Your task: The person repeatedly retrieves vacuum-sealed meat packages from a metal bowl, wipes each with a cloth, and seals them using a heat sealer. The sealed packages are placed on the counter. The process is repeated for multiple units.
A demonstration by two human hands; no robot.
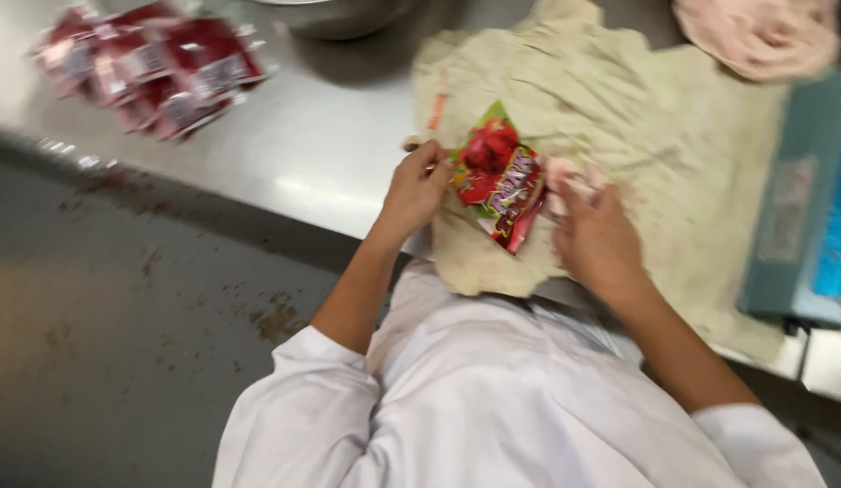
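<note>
The left hand (418, 188) pinches the left edge of a pouch (498, 185), fingers curled over its rim. The right hand (594, 237) lies at the pouch's right side, fingers bent around a pale pink rag (565, 177) and pressed against the pouch; the blur hides whether it also grips the pouch itself.

The pouch is a small glossy packet, mostly red, with a green corner at the top and bright lettering across the front. It lies tilted, green tip away from the person, lower end pointing toward the body. It sits between the two hands, touching both, on a crumpled beige cloth (673, 136) spread over a steel table (303, 154), near the table's front edge.

At the far left of the table lies a heap of red packets (158, 68), well apart from the hands. Beyond the cloth stands a metal bowl (348, 18). A pink cloth (764, 36) lies at the top right, and a blue sealer (804, 226) stands at the right edge, just beside the beige cloth.
</note>
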